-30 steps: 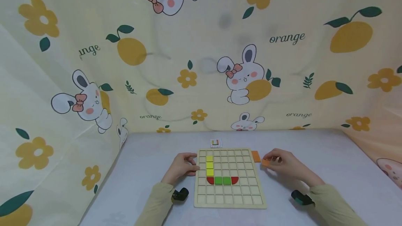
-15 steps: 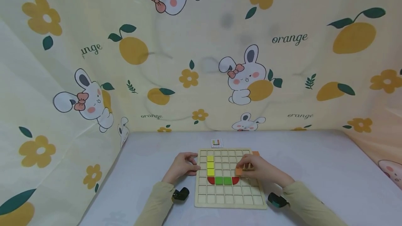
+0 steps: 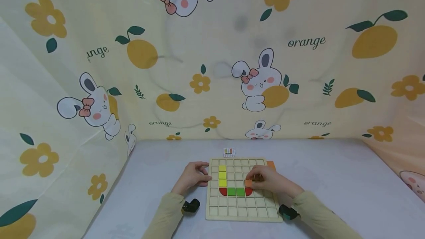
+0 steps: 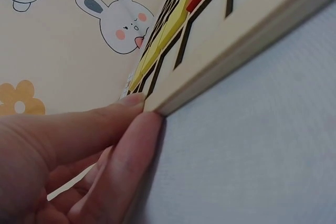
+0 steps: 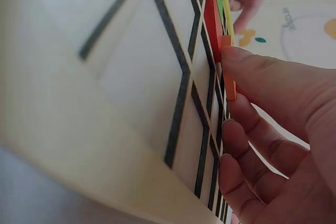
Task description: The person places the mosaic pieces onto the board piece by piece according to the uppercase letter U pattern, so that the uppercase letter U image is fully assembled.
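Observation:
A wooden grid board (image 3: 244, 211) lies on the table. My left hand (image 3: 194, 174) pinches its left edge between thumb and finger, seen closely in the left wrist view. My right hand (image 3: 270, 180) holds an orange square tile (image 3: 248, 183) between thumb and fingers, low over the board, just behind the right red tile (image 3: 248, 192). In the right wrist view, the orange tile (image 5: 229, 77) stands tilted at the grid beside the red tile (image 5: 212, 24). Yellow square tiles (image 3: 222, 175) form a column on the left. Green tiles (image 3: 231, 191) sit between two red rounded-corner tiles.
A small pattern card (image 3: 229, 152) lies behind the board. More orange (image 3: 271, 165) shows at the board's back right edge, partly behind my right hand. A patterned cloth (image 3: 212, 65) hangs around the table (image 3: 159, 165).
My right hand has carried the orange tile leftward from beside the board to the cell behind the right red tile. The left hand stays at the board's edge.

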A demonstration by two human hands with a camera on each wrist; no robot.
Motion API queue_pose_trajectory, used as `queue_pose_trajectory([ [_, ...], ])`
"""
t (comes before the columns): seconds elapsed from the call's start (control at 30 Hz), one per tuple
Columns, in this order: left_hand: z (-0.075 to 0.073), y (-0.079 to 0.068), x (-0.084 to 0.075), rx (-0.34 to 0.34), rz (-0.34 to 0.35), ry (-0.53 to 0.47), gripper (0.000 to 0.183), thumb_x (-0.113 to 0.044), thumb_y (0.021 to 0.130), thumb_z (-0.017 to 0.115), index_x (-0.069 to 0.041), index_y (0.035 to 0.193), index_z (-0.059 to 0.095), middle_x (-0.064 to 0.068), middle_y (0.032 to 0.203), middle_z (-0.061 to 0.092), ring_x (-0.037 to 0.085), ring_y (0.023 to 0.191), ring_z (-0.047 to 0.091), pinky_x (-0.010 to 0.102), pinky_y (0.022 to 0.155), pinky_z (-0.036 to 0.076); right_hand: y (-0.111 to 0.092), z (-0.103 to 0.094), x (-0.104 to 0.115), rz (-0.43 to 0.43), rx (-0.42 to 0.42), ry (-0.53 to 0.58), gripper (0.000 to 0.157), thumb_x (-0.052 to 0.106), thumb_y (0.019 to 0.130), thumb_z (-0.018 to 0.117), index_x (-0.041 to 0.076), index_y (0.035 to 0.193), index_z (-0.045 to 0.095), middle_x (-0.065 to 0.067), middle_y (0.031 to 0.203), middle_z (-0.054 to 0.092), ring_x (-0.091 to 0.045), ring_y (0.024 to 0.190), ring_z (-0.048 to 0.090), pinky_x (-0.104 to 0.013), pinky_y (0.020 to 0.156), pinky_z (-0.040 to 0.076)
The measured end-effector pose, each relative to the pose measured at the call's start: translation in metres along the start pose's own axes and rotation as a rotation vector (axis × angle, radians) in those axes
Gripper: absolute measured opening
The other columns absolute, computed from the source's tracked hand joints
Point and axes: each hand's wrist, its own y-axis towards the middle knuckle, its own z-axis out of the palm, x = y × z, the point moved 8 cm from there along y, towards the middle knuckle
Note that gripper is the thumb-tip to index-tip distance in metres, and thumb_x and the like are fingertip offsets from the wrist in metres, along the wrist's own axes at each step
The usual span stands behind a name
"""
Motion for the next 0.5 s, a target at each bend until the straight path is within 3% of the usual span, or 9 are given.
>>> queue_pose_trajectory([
  [0.5,-0.0002,0.001,0.0019,-0.001,0.005,0.004,0.06,0.001,0.073,0.08,-0.003,0.129,0.057,0.011,0.089,0.059,0.017,0.065,0.065,0.031,0.059,0.06,0.001,0.001,-0.0049,0.029,0.001,0.07,0.02,0.015,0.086,0.073,0.01,0.105,0.069,0.0,0.1,0.062,-0.018,0.084,0.053,-0.024,0.07,0.049],
])
